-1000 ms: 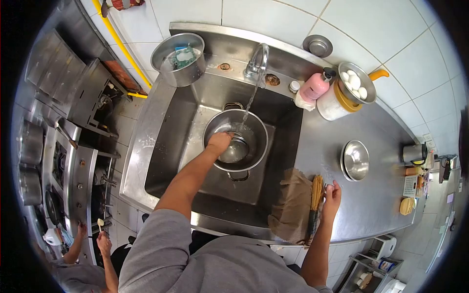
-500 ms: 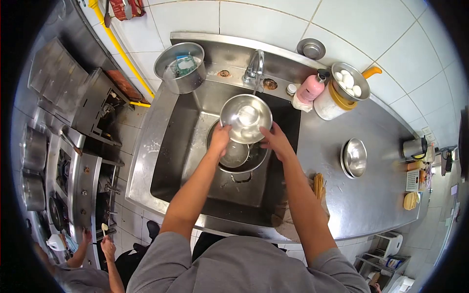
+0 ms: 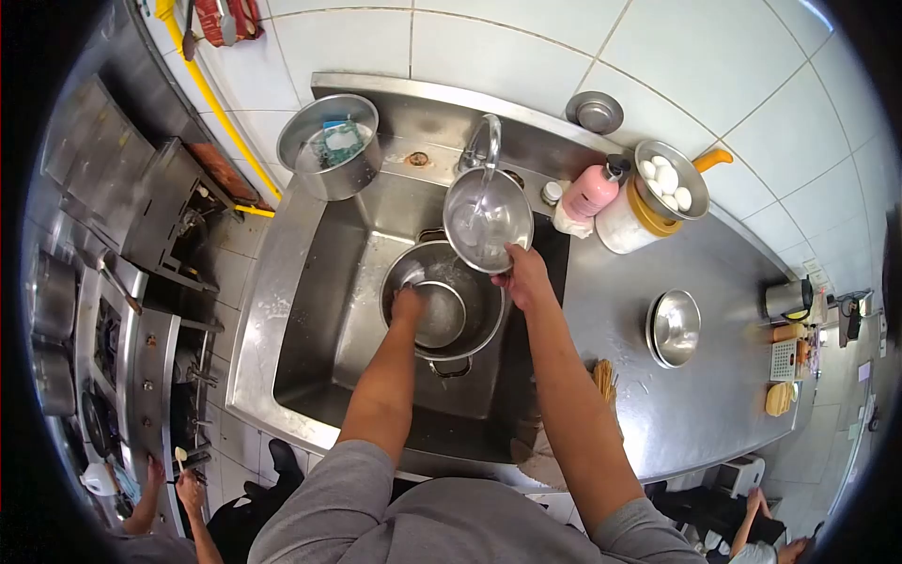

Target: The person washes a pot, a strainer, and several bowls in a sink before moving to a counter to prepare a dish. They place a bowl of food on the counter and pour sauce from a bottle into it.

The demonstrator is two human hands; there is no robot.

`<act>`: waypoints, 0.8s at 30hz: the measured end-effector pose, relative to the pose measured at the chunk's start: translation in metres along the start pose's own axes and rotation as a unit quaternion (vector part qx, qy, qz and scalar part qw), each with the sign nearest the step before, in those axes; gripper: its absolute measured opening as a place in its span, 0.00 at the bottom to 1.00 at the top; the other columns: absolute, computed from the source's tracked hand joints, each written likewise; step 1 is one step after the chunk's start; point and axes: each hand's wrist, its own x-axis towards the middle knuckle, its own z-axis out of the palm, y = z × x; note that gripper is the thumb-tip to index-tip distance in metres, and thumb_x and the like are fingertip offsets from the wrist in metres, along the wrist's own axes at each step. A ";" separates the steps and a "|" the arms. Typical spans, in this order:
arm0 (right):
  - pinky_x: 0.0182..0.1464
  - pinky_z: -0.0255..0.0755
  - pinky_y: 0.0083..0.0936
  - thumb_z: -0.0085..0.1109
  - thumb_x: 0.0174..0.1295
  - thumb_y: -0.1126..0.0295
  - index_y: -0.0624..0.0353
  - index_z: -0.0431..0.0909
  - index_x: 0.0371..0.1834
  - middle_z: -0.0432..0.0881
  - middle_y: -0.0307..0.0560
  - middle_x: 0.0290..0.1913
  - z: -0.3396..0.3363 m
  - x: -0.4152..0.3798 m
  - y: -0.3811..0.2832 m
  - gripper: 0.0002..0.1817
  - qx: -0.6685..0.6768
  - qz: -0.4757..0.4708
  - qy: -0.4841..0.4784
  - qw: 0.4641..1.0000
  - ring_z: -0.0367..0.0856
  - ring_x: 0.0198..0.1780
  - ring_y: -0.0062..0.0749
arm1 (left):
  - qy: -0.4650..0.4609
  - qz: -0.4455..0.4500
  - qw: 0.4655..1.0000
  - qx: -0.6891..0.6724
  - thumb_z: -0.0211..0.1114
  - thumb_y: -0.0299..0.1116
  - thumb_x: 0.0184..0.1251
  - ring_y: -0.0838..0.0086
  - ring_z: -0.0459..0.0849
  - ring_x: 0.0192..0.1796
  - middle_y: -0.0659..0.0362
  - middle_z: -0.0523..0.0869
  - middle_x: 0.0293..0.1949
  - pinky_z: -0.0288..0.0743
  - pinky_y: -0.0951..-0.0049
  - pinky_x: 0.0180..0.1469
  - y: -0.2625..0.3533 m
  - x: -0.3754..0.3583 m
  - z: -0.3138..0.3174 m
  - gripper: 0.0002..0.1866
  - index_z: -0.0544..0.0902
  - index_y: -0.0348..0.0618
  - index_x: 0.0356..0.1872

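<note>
Right hand (image 3: 528, 280) grips bowl (image 3: 489, 226) by its lower right rim, thumb inside; bowl is tilted, right under tap (image 3: 490, 141), water running into it, over the back right part of pot (image 3: 487, 340). Left hand (image 3: 408, 308) is down in pot, at the left edge of smaller bowl (image 3: 446, 318), fingers blurred, can't tell if it's grasping that or just touching. Pot sits in sink (image 3: 343, 291), smaller bowl inside pot. Back left corner: basin (image 3: 352, 177) with sponge (image 3: 340, 141) in it. Right of tap: pink bottle (image 3: 589, 195), next to it tub (image 3: 625, 227) with pan (image 3: 700, 202) on top, eggs (image 3: 669, 179) in pan, orange handle pointing right. Counter (image 3: 601, 291) right of sink has two nested bowls (image 3: 676, 329), well apart from the hands. Brush (image 3: 604, 376) near front edge, partly behind right forearm. Far left, co-worker's hand (image 3: 190, 491) by stove (image 3: 155, 367) holds a small pale-tipped utensil (image 3: 180, 456)
</note>
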 end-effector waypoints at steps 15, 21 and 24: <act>0.43 0.78 0.35 0.54 0.68 0.56 0.57 0.76 0.52 0.82 0.46 0.41 0.040 0.067 0.073 0.18 0.462 -0.027 -0.101 0.881 0.81 0.45 0.38 | -0.027 0.066 0.993 0.094 0.46 0.33 0.73 0.51 0.87 0.44 0.48 0.83 0.48 0.83 0.55 0.46 0.047 -0.048 -0.070 0.17 0.81 0.42 0.52; 0.38 0.78 0.31 0.49 0.65 0.43 0.62 0.62 0.70 0.74 0.64 0.51 0.082 0.073 0.029 0.39 0.381 0.141 -0.487 0.773 0.80 0.41 0.46 | 0.043 0.110 0.993 -0.004 0.55 0.27 0.63 0.52 0.85 0.48 0.45 0.82 0.53 0.80 0.57 0.52 0.058 -0.073 -0.104 0.23 0.76 0.47 0.61; 0.41 0.81 0.35 0.50 0.63 0.39 0.63 0.59 0.72 0.75 0.67 0.51 0.086 0.049 0.024 0.44 0.362 0.222 -0.535 0.730 0.80 0.44 0.50 | 0.106 0.082 0.983 -0.126 0.56 0.24 0.62 0.52 0.84 0.50 0.45 0.83 0.52 0.79 0.58 0.53 0.050 -0.066 -0.110 0.24 0.77 0.45 0.61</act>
